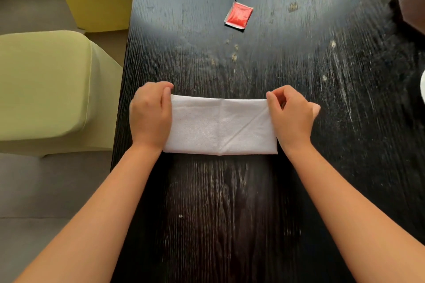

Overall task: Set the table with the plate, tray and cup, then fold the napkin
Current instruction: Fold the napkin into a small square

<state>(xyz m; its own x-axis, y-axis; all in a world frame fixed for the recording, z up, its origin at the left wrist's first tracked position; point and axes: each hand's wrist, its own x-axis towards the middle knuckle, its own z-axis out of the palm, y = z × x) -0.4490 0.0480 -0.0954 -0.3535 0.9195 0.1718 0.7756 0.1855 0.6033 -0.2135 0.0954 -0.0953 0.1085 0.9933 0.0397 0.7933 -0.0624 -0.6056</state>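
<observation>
Napkin (219, 124) folded, long axis left-right, hands pinching far corners

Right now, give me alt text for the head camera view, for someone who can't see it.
Two bare hands pinch the far corners of a white napkin folded into a rectangle on a dark wooden table, left hand at its left end, right hand at its right. Two red sauce packets lie farther away; green chairs stand at the left.
</observation>
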